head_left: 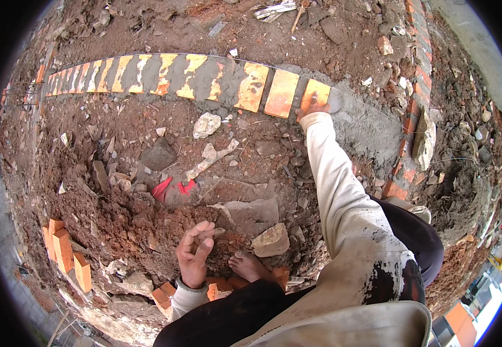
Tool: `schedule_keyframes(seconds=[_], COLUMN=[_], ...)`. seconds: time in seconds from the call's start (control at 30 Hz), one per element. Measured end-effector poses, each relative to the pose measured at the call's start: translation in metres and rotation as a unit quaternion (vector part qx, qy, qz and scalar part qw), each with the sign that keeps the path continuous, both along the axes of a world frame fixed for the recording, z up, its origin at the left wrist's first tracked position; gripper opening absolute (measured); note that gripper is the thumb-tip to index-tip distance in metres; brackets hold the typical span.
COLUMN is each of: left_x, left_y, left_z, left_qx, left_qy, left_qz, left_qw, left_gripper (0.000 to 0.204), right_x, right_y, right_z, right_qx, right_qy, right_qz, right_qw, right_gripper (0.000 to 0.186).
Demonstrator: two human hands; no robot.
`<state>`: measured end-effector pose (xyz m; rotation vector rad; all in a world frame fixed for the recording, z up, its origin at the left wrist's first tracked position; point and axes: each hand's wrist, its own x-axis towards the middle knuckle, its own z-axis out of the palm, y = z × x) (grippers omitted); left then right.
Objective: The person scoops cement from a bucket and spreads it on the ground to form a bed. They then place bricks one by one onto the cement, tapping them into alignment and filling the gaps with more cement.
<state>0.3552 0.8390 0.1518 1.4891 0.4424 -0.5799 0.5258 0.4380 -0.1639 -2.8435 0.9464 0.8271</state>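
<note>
My right hand (314, 108) grips the near end of an orange brick (317, 91), the last one at the right of a curved row. The brick sits on grey mortar (372, 127) that spreads on to the right. Just left of it lies another orange brick (282, 92), with a dark gap on its left side. Farther left, the bricks of the row (166, 72) are partly smeared with mortar. Low in the view, my left hand (194, 254) hovers above the soil, palm up, fingers loosely curled and apart, with nothing clearly held.
A thin string runs along the row's far edge. A second brick course (421, 87) stands at the right. Loose bricks (63, 250) stand at the lower left, and others (164, 294) lie near my bare foot (249, 266). Rocks (271, 240) and red scraps (161, 189) lie on uneven soil.
</note>
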Motion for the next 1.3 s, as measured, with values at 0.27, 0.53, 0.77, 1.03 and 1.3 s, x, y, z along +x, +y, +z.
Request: schedule_keyframes(seconds=[0.27, 0.53, 0.77, 1.03, 1.3], left_x=[0.009, -0.002, 0.026, 0.01, -0.023], left_y=[-0.022, 0.072, 0.328, 0.445, 0.413], left_z=[0.002, 0.031, 0.104, 0.098, 0.15], left_qx=[-0.05, 0.064, 0.657, 0.736, 0.765], left_qy=[-0.016, -0.168, -0.308, 0.123, -0.008], left_qz=[-0.017, 0.08, 0.198, -0.115, 0.026], left_qw=[0.998, 0.98, 0.659, 0.656, 0.644], left_gripper=[0.039, 0.04, 0.044, 0.095, 0.076], right_x=[-0.005, -0.015, 0.023, 0.053, -0.012], right_y=[-0.051, -0.041, -0.067, -0.01, 0.136], right_z=[-0.026, 0.016, 0.101, 0.142, 0.212], right_qx=[0.007, 0.027, 0.336, 0.338, 0.464], right_qy=[-0.033, -0.395, -0.502, -0.442, -0.323], right_qz=[-0.004, 0.102, 0.06, 0.202, 0.257], right_qw=[0.999, 0.913, 0.795, 0.806, 0.784], right_gripper=[0.113, 0.088, 0.065, 0.059, 0.044])
